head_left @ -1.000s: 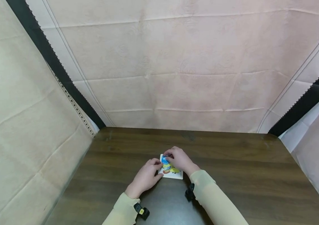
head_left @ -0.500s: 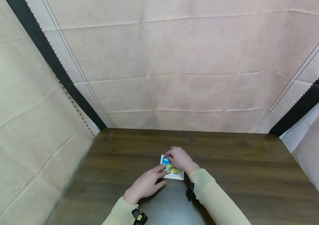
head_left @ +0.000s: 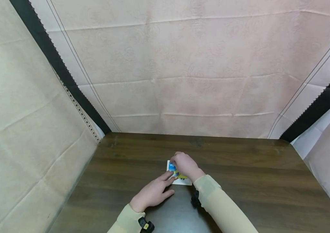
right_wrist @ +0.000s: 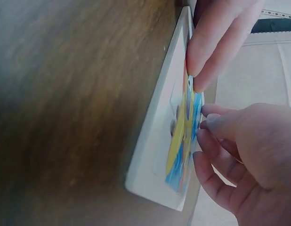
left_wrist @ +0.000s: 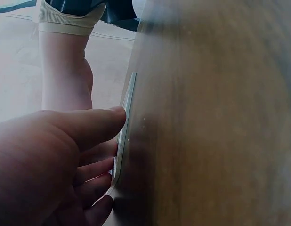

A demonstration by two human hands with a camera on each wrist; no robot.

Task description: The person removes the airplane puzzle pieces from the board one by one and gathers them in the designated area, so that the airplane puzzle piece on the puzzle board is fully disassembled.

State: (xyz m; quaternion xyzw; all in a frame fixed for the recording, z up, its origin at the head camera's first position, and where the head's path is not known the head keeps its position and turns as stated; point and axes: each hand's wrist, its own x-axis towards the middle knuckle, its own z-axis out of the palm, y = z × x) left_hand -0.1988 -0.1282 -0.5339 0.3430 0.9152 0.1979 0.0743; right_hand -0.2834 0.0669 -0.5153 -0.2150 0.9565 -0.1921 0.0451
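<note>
A small white board with a yellow and blue picture (head_left: 182, 182), which looks like a flat puzzle, lies on the wooden table. My left hand (head_left: 152, 193) reaches in from the left with its fingers extended; the fingertips rest on the picture. At the board's upper part, my right hand (head_left: 186, 165) has curled fingers, its thumb and forefinger meeting at the blue area (head_left: 172, 167). In the right wrist view, the white border (right_wrist: 148, 174) and inset coloured shapes show; whether anything is between the right fingertips is hidden. The left wrist view shows the board's thin edge (left_wrist: 129, 101).
The brown wooden tabletop (head_left: 240, 178) reaches around the board. Pale fabric walls (head_left: 196, 64) with black strips (head_left: 60, 68) rise behind it and at both sides. A small black device (head_left: 146, 225) sits on each wrist.
My left hand has slid rightward, from the board's left edge onto the picture, and its fingers have straightened. The right hand has stayed at the blue area. The board has shifted slightly right.
</note>
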